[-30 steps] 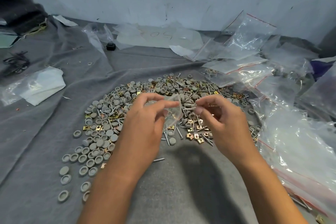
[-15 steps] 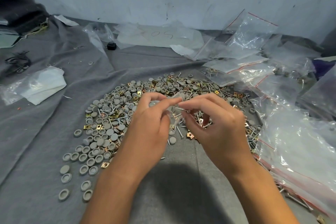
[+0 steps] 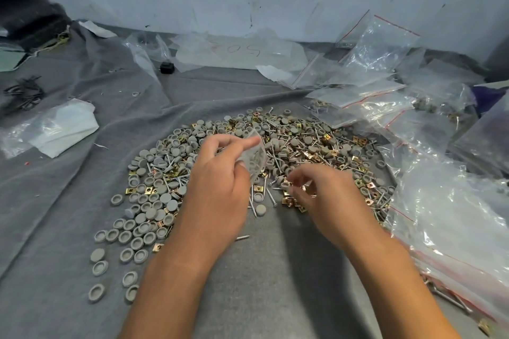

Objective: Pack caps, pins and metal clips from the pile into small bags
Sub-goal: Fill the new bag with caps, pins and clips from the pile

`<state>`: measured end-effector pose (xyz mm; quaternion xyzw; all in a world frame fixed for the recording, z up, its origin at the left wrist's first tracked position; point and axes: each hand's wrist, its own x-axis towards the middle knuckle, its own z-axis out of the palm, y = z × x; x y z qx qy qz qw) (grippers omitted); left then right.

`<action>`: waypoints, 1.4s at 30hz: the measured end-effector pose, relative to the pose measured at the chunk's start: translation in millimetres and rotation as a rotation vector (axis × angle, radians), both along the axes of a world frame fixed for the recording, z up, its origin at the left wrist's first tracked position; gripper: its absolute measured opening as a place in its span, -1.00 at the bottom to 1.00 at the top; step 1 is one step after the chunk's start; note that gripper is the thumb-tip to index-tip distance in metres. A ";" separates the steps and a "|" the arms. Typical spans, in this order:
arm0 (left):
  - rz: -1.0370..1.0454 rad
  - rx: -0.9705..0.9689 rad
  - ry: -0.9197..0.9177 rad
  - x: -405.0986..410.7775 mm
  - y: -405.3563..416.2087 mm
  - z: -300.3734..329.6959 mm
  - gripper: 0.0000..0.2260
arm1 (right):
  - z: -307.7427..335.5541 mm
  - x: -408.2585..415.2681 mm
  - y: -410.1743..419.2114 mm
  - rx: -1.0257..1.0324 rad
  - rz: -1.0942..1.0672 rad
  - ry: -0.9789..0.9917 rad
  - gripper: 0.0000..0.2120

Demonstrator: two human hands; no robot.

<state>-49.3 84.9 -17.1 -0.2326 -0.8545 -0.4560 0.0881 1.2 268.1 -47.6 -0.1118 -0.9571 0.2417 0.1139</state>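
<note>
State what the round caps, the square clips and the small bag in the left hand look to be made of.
Caps: matte grey, moulded-looking, probably plastic or rubber.
Clips: shiny brass-yellow, thin folded squares, likely plated sheet metal.
Small bag, pinched by the left hand: clear, glossy, crinkled film, apparently thin plastic.

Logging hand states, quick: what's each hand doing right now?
Left hand: pinches a small clear bag.
Right hand: fingers curled over the pile; motion blur hides any grip.
</note>
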 end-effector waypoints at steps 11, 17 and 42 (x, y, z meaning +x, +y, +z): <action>-0.002 -0.009 0.009 0.9 1.3 0.8 -0.63 | -14.6 -17.1 -15.0 0.245 -0.017 -0.077 -0.86; 0.004 -0.031 0.000 -0.1 -0.7 0.6 -0.62 | -20.1 -21.1 -12.1 0.105 0.012 -0.004 -0.89; -0.001 -0.040 -0.016 0.4 0.3 -0.5 -0.63 | -18.9 -21.2 -23.9 0.388 0.020 -0.025 -0.85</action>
